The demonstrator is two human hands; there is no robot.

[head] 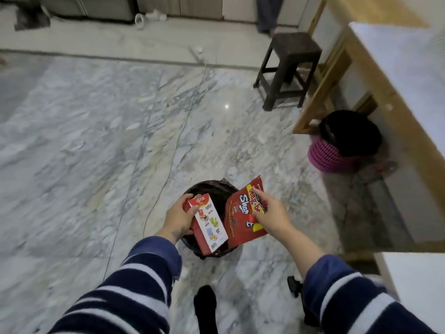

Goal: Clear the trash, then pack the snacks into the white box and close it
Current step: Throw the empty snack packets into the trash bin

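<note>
left hand [179, 216] gripping a red and white astor box [208, 225], thumb across its top. right hand [272, 214] pinching a flat red wrapper [243, 213] (fingers spread over its face). both held side by side right above a black-lined bin [212, 189] on the marble floor [96, 141]. dark stool [289, 68] and pink basket [330, 157] beside the wooden table [390, 104], well apart from the bin.

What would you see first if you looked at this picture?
Two bright red snack packs held over a black-lined bin on the marble floor: the left hand grips an Astor box, the right hand pinches a red wrapper. Farther right, a pink basket sits by the table.
</note>
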